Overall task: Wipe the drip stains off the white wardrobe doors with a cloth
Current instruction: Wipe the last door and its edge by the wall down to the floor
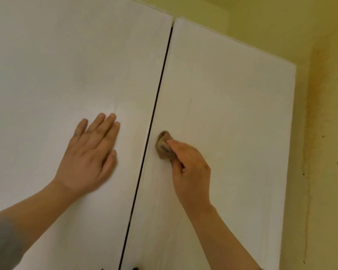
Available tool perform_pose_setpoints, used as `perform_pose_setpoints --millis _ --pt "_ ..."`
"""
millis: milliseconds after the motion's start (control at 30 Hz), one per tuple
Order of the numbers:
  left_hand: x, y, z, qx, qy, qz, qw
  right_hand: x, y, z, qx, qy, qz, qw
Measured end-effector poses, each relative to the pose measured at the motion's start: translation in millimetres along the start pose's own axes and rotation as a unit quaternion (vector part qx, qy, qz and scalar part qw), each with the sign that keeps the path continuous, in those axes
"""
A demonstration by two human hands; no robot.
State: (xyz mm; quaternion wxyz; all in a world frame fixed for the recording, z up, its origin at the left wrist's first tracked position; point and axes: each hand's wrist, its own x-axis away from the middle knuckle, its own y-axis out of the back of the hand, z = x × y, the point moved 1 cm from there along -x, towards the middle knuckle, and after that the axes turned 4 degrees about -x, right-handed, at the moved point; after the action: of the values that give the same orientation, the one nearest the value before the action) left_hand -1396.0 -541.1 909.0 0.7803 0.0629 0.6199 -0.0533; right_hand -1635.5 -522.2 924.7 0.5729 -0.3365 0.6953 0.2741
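Two white wardrobe doors fill the view, split by a thin dark gap. My left hand [90, 154] lies flat with straight fingers against the left door [57, 75]. My right hand [190, 170] grips a small bunched brown cloth [162, 142] and presses it on the right door [232, 123], close to the gap at its left edge. A faint vertical streak [188, 112] shows on the right door above the cloth.
A yellow wall [326, 133] with dark specks and a vertical crack runs along the right side of the wardrobe. The ceiling meets the wall above the doors. Small dark knobs [135, 268] peek in at the bottom edge near the gap.
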Motion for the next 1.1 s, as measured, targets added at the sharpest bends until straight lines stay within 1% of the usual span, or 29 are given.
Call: perform_pose_setpoints --millis 33,167,233,333,433,500,533,600,667,733,767,833,900,1033,1100 --pt "0 0 0 0.001 -0.003 0.0 1.0 -8 -10 2 0.007 0.015 -0.003 1.0" --pt "5 -4 5 -0.006 -0.007 -0.003 1.0 -24 -33 7 0.004 -0.032 -0.042 0.999" --pt "4 -6 6 -0.011 -0.007 -0.002 1.0 -14 -40 10 0.02 -0.025 -0.043 0.999" --pt "5 -7 8 -0.013 -0.009 0.003 1.0 28 -38 15 0.028 -0.008 -0.016 0.999" --pt "5 -7 8 -0.016 -0.009 0.003 1.0 83 -26 21 0.028 0.014 0.041 0.999" --pt "6 -6 7 -0.013 -0.005 0.007 1.0 97 -19 23 0.023 0.02 0.067 0.997" --pt "6 -6 7 -0.012 -0.004 0.006 1.0 93 -15 24 0.018 0.014 0.068 0.997" --pt "9 -5 7 -0.009 -0.005 0.005 1.0 69 -7 27 0.003 -0.005 0.038 0.999" --pt "10 -6 7 -0.007 -0.006 0.0 1.0 33 5 25 0.005 -0.014 -0.022 1.0" --pt "10 -6 6 -0.009 -0.007 -0.003 1.0 -3 15 11 0.032 -0.012 -0.071 0.997" --pt "9 -7 6 -0.01 -0.006 -0.004 1.0 -18 18 0 0.05 -0.02 -0.083 0.995" --pt "7 -7 6 -0.01 -0.006 -0.003 1.0 -39 17 -18 0.08 -0.055 -0.074 0.993" --pt "6 -7 6 -0.009 -0.006 -0.003 1.0 -37 9 -27 0.101 -0.077 -0.052 0.991" --pt "7 -8 5 -0.009 -0.007 -0.002 1.0 14 0 -22 0.105 -0.059 -0.043 0.992" --pt "7 -8 6 -0.013 -0.005 0.001 1.0 48 1 -13 0.099 -0.04 -0.021 0.994"
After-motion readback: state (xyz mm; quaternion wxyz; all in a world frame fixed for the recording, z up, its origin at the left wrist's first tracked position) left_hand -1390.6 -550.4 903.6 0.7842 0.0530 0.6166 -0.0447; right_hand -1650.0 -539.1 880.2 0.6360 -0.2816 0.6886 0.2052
